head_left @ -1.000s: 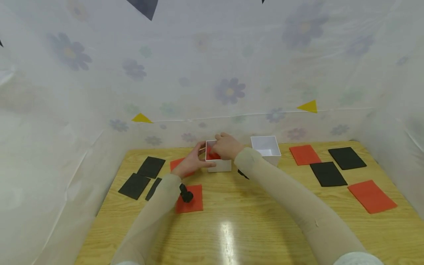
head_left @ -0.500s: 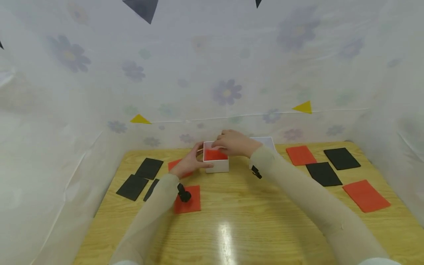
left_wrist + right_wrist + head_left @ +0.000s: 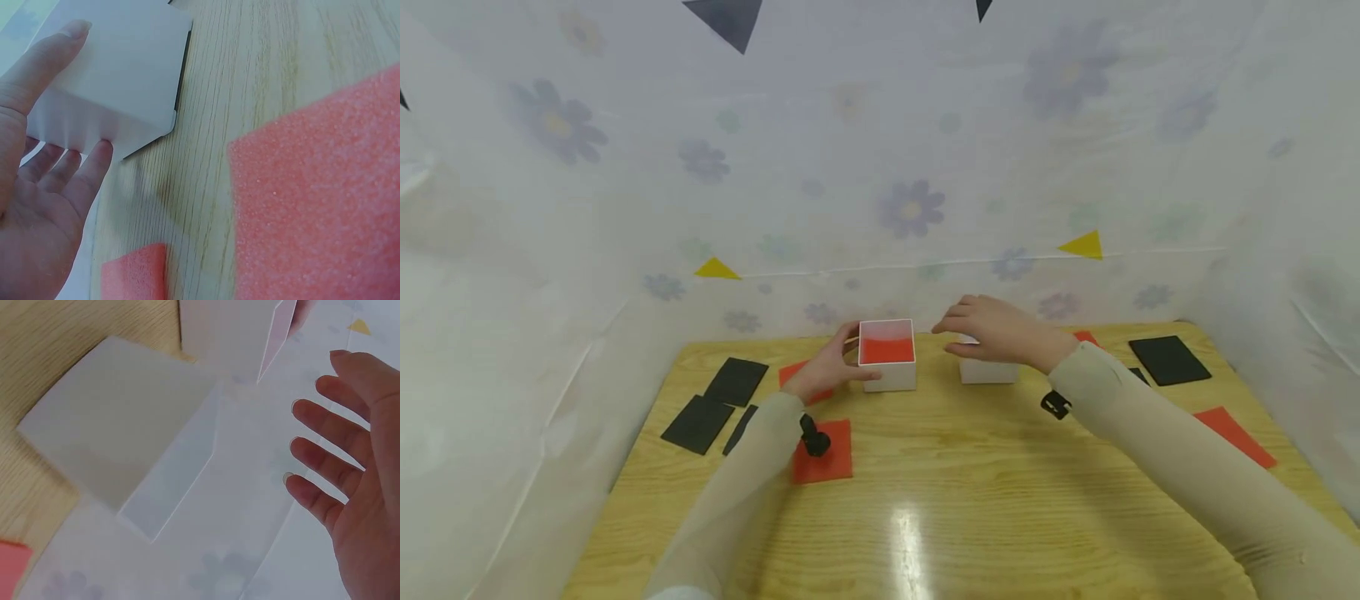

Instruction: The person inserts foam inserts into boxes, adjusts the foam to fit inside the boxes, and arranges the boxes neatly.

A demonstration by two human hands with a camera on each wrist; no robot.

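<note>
Left box (image 3: 887,357): white, open-topped, on the far middle of the table (image 3: 970,492); red foam lies inside it, filling the floor. In the left wrist view its white wall (image 3: 119,75) sits against the palm.

Left hand (image 3: 829,367): holds the left box by its left wall, thumb along the near side, fingers behind; fingers fairly straight in the left wrist view (image 3: 44,187).

Right hand (image 3: 996,329): above the right box (image 3: 988,367), empty, fingers spread and loosely extended, palm down. In the right wrist view the hand (image 3: 356,462) hangs clear of the box (image 3: 119,431), not touching it.

Right box: white, open-topped, just right of the left box, apart from it; mostly hidden under the hand in the head view.

Red sheets: one (image 3: 823,450) near the left forearm, with a black wrist mount (image 3: 812,437) over it; one (image 3: 801,379) partly under the left hand; one (image 3: 1236,425) beside the right forearm; a corner (image 3: 1084,337) behind the right wrist.

Black sheets: three at the left edge (image 3: 736,382) (image 3: 698,423) (image 3: 741,427); one at far right (image 3: 1167,360).

Surround: pale flowered plastic sheeting (image 3: 910,208) with yellow triangles (image 3: 1082,246).
</note>
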